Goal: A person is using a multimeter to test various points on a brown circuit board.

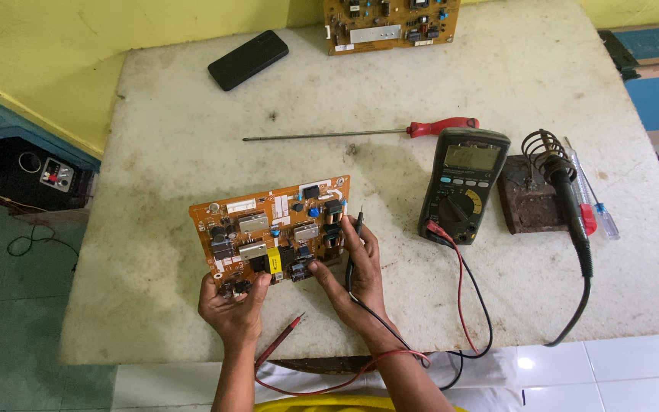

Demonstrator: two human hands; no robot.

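Gripping a light, rigid, fragile circuit board (pixel 272 233) by its lower edges at frame centre, left hand (pixel 232 309) closed; right hand (pixel 352 267) also pinches a black probe (pixel 354 248).

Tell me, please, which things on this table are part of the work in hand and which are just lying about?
In use: orange circuit board, held by left hand and right hand; black probe in the right hand; red probe; multimeter.

Lying about: red screwdriver, phone, soldering iron, second board.
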